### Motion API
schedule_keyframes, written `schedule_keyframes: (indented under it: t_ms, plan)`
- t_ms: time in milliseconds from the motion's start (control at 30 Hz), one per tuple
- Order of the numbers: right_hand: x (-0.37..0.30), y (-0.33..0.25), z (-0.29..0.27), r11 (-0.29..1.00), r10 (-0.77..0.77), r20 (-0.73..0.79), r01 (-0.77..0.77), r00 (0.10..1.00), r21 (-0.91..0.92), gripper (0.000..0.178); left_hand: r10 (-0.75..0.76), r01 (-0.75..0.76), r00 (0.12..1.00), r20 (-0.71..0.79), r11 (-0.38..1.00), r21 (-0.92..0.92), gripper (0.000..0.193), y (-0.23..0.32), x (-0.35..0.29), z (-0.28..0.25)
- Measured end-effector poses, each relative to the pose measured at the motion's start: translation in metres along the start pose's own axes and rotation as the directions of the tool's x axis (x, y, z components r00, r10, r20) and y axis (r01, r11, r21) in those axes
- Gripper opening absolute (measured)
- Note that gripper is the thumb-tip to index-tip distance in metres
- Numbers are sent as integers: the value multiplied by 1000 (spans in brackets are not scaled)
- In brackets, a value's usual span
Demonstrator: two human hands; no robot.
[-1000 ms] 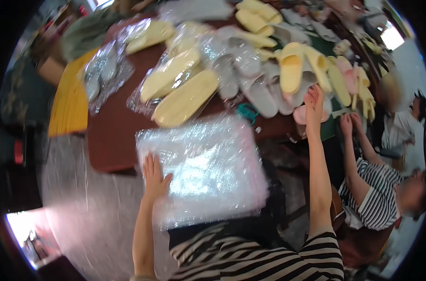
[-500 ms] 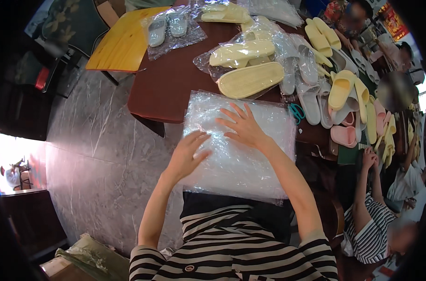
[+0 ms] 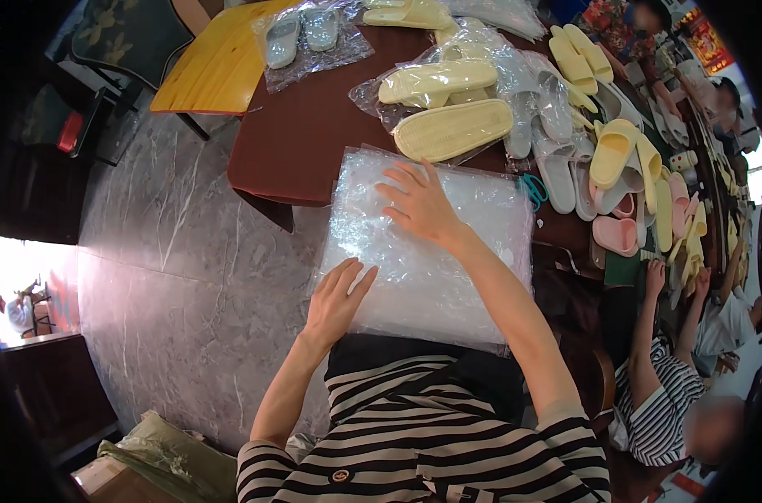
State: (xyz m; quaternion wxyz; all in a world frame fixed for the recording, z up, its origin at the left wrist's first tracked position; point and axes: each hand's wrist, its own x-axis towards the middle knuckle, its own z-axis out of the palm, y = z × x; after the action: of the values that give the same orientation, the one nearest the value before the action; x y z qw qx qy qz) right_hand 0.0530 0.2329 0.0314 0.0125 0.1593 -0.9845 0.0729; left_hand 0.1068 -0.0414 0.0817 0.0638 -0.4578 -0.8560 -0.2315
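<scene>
A stack of clear plastic bags lies in front of me, partly over the table's near edge and reaching back to my waist. On its upper part rests my right hand, fingers spread and palm down. My left hand is at the stack's near left edge, its fingers stretched out with nothing between them. Just beyond the bags are yellow slippers in clear wrapping, one showing its sole. Teal-handled scissors sit beside the stack's far right corner.
The dark red table carries bagged grey slippers at the far left and several loose yellow, grey and pink slippers on the right. A yellow wooden table adjoins it. Co-workers sit along the right, one in a striped top.
My left hand has moved down toward the stack's near left edge. My right hand has shifted slightly left and up across the bags. The co-worker's hands at the right have come apart.
</scene>
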Motion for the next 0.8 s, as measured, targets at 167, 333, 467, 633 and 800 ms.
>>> schedule_keyframes:
  t_ms: [167,333,467,633,800]
  plan:
    - [6,-7,21,991,117,54,-121,992,66,65,139,-137,987,-80,990,29,34,-1,3,-8]
    - [4,-2,41,988,138,-58,-133,989,79,66,196,-191,979,-53,978,86,32,-5,-20,-18]
    - [5,-1,46,989,143,-111,-138,984,55,64,179,-183,980,81,983,34,31,-3,-27,-26]
    - [3,-5,40,986,164,-111,-159,980,54,67,-232,231,972,22,945,-233,26,5,24,-44]
    - [1,-12,28,992,123,-199,-114,972,60,66,-174,182,981,89,978,-101,30,-19,119,14]
